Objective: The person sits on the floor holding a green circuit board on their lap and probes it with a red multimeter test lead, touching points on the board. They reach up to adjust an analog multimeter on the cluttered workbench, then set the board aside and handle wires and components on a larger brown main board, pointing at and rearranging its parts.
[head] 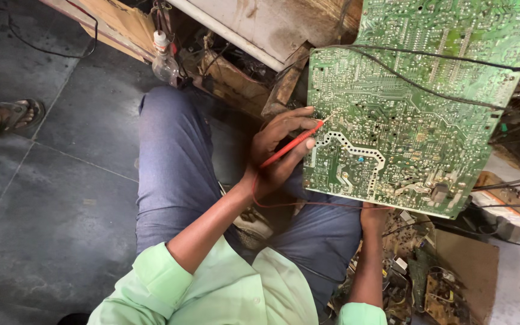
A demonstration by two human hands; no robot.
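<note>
My left hand (275, 153) reaches forward, wrist bent, fingers pinched around a red probe (293, 144) whose tip touches the green circuit board (404, 114). My right hand (373, 213) props the board's lower edge; its fingers are hidden behind.

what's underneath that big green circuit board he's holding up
Below the green circuit board, the right hand grips its lower edge; scrap boards and black wires lie beneath. The left hand presses a red probe to its face. Whatever lies directly behind the board is hidden.
</note>
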